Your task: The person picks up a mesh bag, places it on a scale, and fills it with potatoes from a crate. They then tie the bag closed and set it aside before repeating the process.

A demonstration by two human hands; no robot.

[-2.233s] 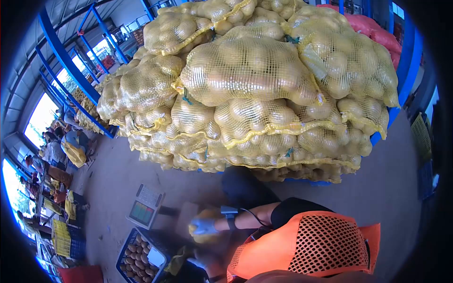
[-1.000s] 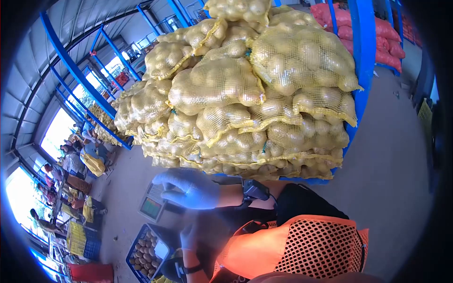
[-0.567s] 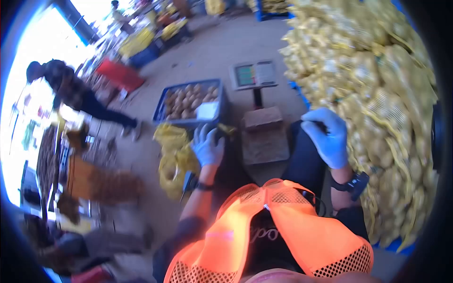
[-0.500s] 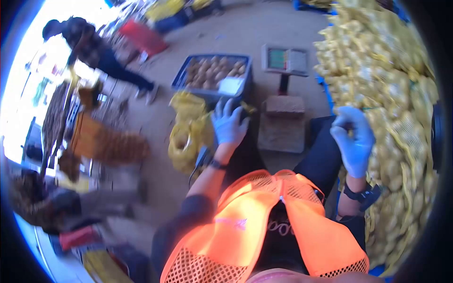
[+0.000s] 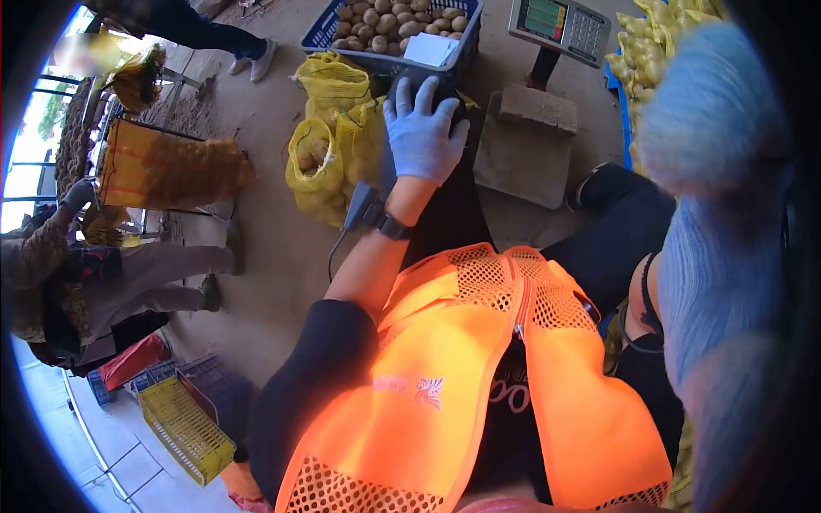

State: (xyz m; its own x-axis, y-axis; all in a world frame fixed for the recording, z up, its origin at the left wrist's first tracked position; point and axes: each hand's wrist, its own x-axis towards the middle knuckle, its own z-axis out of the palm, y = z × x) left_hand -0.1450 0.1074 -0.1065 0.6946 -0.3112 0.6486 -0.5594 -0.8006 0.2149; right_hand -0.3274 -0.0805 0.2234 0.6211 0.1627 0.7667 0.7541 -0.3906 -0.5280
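Observation:
My left hand (image 5: pixel 425 137), in a pale blue knit glove, rests with spread fingers on my dark-trousered knee and holds nothing. Just left of it stand yellow mesh sacks (image 5: pixel 318 162) with potatoes in them. Beyond the knee is a blue crate (image 5: pixel 466 53) of potatoes (image 5: pixel 389 26), with a white card (image 5: pixel 430 50) on top. Close to the camera on the right rises my right hand (image 5: pixel 714 111), gloved alike. It is blurred and its fingers look bent, but whether they hold anything is hidden.
A platform scale (image 5: pixel 523 167) with a brick-like block (image 5: pixel 539 109) stands ahead. Filled yellow net sacks (image 5: pixel 641 51) line the right. At left, a person's gloved hand (image 5: pixel 79 195) is by an orange mesh sack (image 5: pixel 184 171); another person's legs (image 5: pixel 209 30) are farther off. A yellow crate (image 5: pixel 184 427) lies lower left.
My right hand has risen from beside my right knee to near the camera. My left hand stays on the knee. The view has tilted down and shifted.

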